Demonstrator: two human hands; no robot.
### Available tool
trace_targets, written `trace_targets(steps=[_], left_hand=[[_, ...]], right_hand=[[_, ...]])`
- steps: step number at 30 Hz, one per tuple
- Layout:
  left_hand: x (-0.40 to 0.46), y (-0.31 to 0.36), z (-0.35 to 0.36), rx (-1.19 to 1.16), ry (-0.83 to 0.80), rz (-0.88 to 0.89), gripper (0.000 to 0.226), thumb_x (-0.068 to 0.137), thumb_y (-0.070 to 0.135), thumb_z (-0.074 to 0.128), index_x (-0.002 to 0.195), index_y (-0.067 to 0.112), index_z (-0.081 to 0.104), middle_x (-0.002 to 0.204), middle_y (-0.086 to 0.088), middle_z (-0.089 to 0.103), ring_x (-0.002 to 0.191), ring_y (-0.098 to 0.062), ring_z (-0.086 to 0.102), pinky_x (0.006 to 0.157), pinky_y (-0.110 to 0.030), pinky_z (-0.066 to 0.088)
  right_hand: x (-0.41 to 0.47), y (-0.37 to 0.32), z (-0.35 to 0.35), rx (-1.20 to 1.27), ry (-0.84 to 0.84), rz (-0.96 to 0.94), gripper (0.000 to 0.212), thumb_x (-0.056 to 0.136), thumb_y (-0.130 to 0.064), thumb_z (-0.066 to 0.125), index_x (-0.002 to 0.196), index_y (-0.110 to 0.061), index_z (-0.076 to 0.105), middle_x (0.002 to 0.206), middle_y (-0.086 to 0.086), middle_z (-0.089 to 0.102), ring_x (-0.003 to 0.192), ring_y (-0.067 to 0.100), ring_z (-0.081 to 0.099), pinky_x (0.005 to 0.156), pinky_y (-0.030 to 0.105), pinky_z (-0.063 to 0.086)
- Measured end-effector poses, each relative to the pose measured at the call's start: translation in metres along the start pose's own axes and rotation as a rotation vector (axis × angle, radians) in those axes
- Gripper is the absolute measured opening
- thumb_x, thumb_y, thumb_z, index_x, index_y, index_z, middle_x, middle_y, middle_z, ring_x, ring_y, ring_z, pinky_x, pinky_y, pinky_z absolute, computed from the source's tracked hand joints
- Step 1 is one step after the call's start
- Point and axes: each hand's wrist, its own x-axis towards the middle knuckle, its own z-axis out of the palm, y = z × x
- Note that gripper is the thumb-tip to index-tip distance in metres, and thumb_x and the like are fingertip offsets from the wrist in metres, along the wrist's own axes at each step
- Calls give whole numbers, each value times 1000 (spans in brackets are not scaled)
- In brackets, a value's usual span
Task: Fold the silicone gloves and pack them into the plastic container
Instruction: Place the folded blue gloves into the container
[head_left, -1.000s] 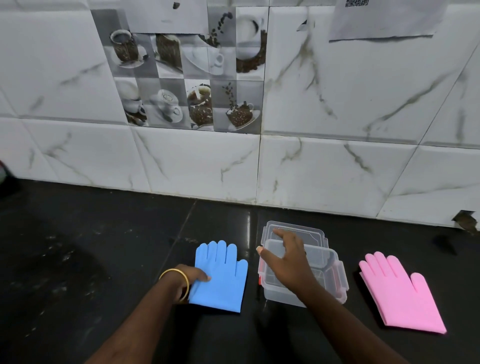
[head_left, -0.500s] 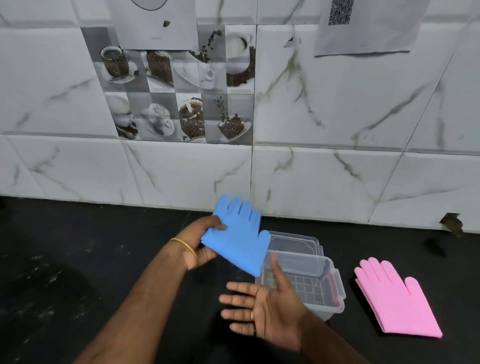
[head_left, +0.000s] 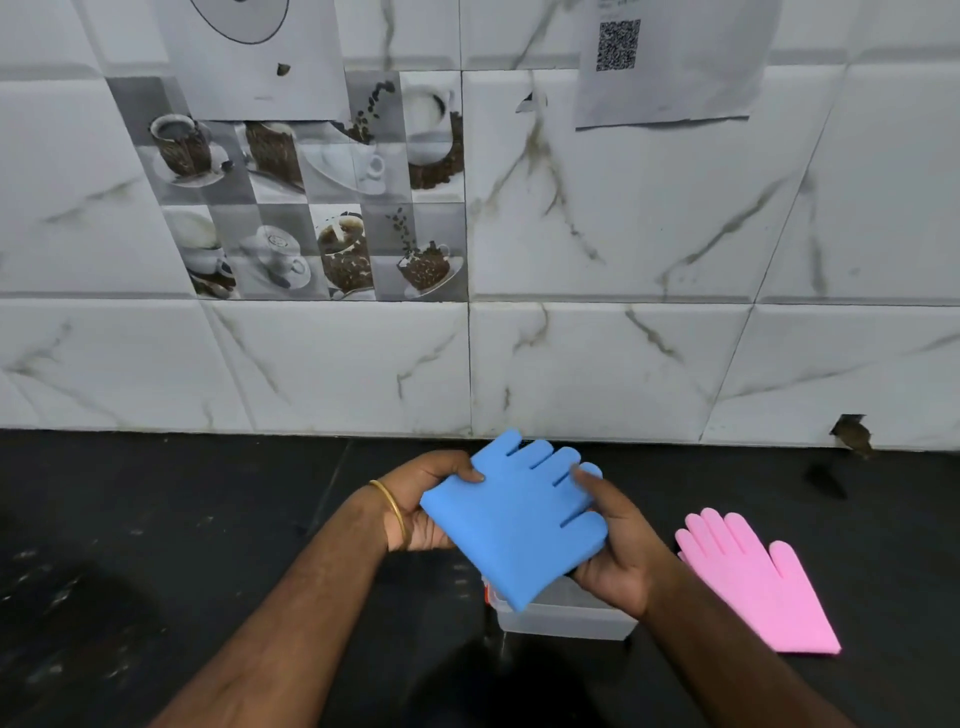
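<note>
— Where's the flat blue silicone glove (head_left: 514, 519)?
— Off the black countertop (head_left: 156, 519), pinched in both hands (head_left: 426, 506) (head_left: 610, 545) above the clear plastic container (head_left: 566, 621).
— Next?
— Probably folding it; the pink silicone glove (head_left: 753, 582) waits beside.

Matt, smooth blue glove (head_left: 514, 525), rubbery-looking, above the clear plastic container (head_left: 566, 621). Right of the container, a matt pink glove (head_left: 753, 587). Under it, a glossy black stone-like counter (head_left: 156, 519); behind, shiny marbled tiles (head_left: 623, 234) bearing matt paper sheets (head_left: 670, 78).

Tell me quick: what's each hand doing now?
Left hand: closed on the blue glove.
Right hand: closed on the same blue glove.
</note>
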Motion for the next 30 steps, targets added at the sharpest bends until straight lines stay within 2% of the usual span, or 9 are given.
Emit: trace_targets(steps=[5,7,11,16,19,21,23,25,30], left_hand=[[22,-11,-1,-337,-231,64,85,75,69,65,135,10,57,137,-19,58,125,-37,56,101,-58,42],[31,-24,5,-380,-314,133,86,78,66,65,140,9,50,143,-19,51,132,-38,49,106,-60,37],[45,-47,27,-305,-154,243,74,78,35,79,139,5,50,139,-21,55,127,-37,54,96,-54,50],[48,-50,27,-447,-266,144,101,72,81,57,144,10,46,148,-18,45,136,-34,45,112,-51,37],[45,-49,40,-475,-394,44,110,67,84,60,146,9,42,153,-17,38,142,-33,35,119,-48,26],[47,-48,51,-412,-389,29,98,74,76,61,144,10,45,152,-16,40,141,-33,36,118,-49,27],[50,-46,61,-313,-318,83,67,86,47,66,140,11,51,148,-17,46,134,-35,46,108,-50,39],[50,-40,70,-256,-230,93,54,78,16,72,130,9,61,138,-18,56,119,-36,60,93,-49,52],[61,-31,80,-350,-52,204,45,70,1,69,115,3,71,120,-19,69,103,-34,70,77,-44,60]], right_hand=[[1,-5,-12,-34,112,-140,53,80,-12,74,131,-10,58,126,17,67,113,36,66,95,52,53],[4,-6,-13,-15,147,-227,51,82,-11,72,131,-12,58,124,16,68,112,36,67,91,53,55],[2,-8,-22,-38,243,-319,48,83,-10,71,129,-13,60,120,16,70,108,37,68,84,53,58],[-15,-28,-28,-102,205,-101,49,77,-12,74,124,-6,63,120,20,70,106,36,69,80,49,59],[-23,-53,-24,-257,144,68,45,72,-10,76,116,-3,70,122,20,68,108,36,68,83,47,57],[-25,-70,-19,-367,116,127,46,71,-11,77,116,-4,71,124,19,67,108,36,67,87,46,56],[-24,-85,-14,-428,95,139,51,71,-13,76,121,-5,68,126,19,65,109,35,66,90,46,54],[-22,-96,-13,-401,89,111,54,75,-19,75,126,-6,64,129,19,64,113,35,64,92,46,53],[-22,-88,-32,26,-10,-58,74,86,-60,61,131,-1,61,131,20,63,113,33,66,89,44,57]])
